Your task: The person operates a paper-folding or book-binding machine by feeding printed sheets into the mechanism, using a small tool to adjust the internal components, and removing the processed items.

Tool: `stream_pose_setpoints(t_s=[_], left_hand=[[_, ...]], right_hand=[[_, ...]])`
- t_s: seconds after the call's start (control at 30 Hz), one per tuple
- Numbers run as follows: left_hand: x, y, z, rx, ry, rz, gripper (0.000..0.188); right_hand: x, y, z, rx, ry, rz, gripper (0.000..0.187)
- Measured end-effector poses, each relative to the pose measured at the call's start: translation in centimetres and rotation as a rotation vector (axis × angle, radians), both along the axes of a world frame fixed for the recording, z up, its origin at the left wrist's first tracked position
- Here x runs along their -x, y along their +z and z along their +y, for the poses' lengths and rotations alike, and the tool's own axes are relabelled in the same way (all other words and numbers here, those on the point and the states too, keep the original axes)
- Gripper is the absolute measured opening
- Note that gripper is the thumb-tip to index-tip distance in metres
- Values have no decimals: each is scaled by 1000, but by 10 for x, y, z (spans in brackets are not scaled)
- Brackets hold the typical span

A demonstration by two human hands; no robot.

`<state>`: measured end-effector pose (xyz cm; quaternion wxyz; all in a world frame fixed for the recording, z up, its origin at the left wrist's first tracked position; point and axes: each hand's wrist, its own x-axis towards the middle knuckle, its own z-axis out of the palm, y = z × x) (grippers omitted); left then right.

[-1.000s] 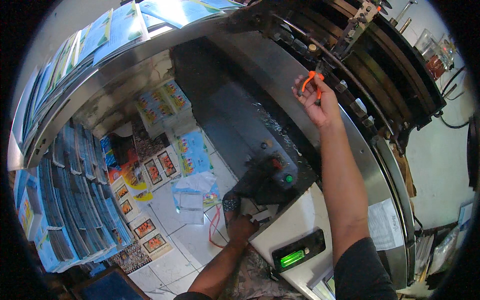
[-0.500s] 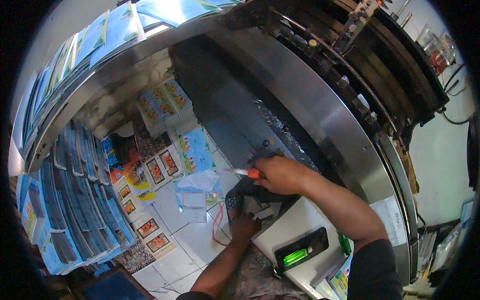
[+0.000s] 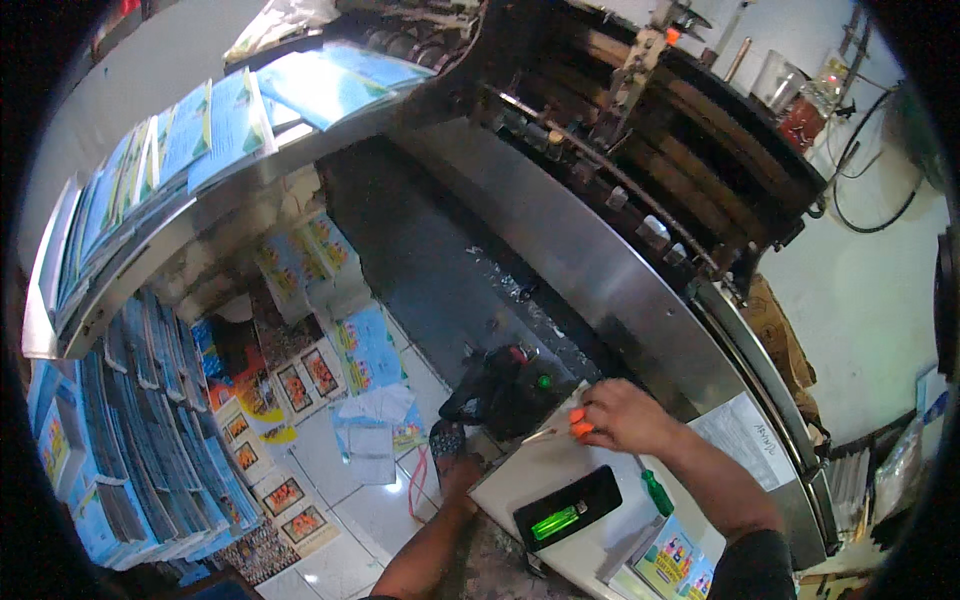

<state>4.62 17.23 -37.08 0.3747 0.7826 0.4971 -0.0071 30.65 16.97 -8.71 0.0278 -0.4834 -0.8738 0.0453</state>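
Since a second ago your right hand (image 3: 625,415) has dropped from the machine's upper rail to the white board (image 3: 520,475), fingers clamped on orange-handled pliers (image 3: 560,431) just left of it; left hand out of view.

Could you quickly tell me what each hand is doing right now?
Left hand: not in view.
Right hand: closed on orange-handled pliers over the white shelf.

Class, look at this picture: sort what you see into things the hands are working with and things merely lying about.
In use:
right hand
orange-handled tool
white worktop

Lying about:
green-handled screwdriver
black device with a green light
printed sheets on the floor
stacked leaflets
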Motion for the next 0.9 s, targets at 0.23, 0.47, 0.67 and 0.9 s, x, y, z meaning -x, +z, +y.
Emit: stream_pose_setpoints(t_s=[0.23,0.47,0.67,0.9], left_hand=[[-4,8,-9,-3,2,31,41],[-18,5,-16,-16,1,45,41],[-14,6,-9,-38,26,63,41],[-1,1,-17,-97,45,24,40]], right_hand=[[-3,-17,-10,130,50,163,34],[-11,-1,-32,108,-66,193,35],[4,68,-154,70,-419,193,45],[33,40,-354,31,-954,188,74]])
